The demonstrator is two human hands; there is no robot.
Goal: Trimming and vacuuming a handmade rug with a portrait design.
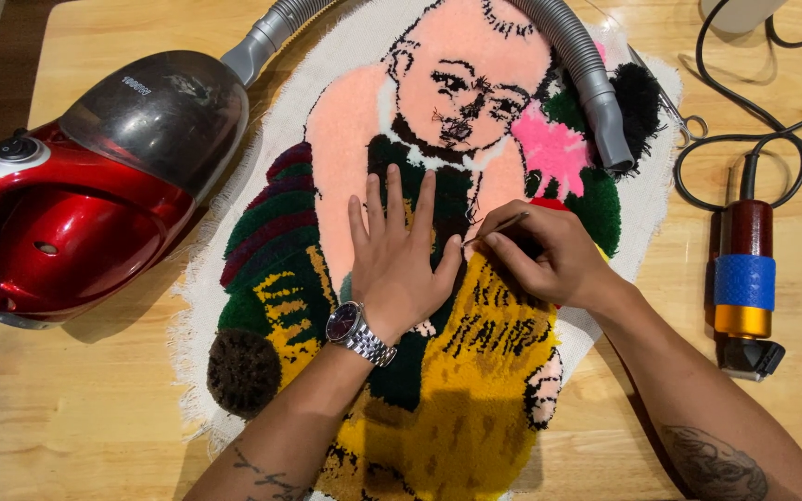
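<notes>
A right hand [549, 255] pinches a thin metal tool [496, 227] in a closed grip, its tip at the pile of a tufted rug [475, 371], while the left hand [401, 260] lies open and flat on the rug just beside it, holding nothing.

The rug, a portrait in peach, green, yellow and pink yarn, lies across the middle of a wooden counter [85, 408]. A silver wristwatch [359, 332] sits on the left wrist. A red handheld vacuum [76, 204] lies at the left, its grey hose [587, 83] arching over the rug's top; a corded trimmer [744, 288] with a blue band lies at the right, small scissors [684, 116] above it.
</notes>
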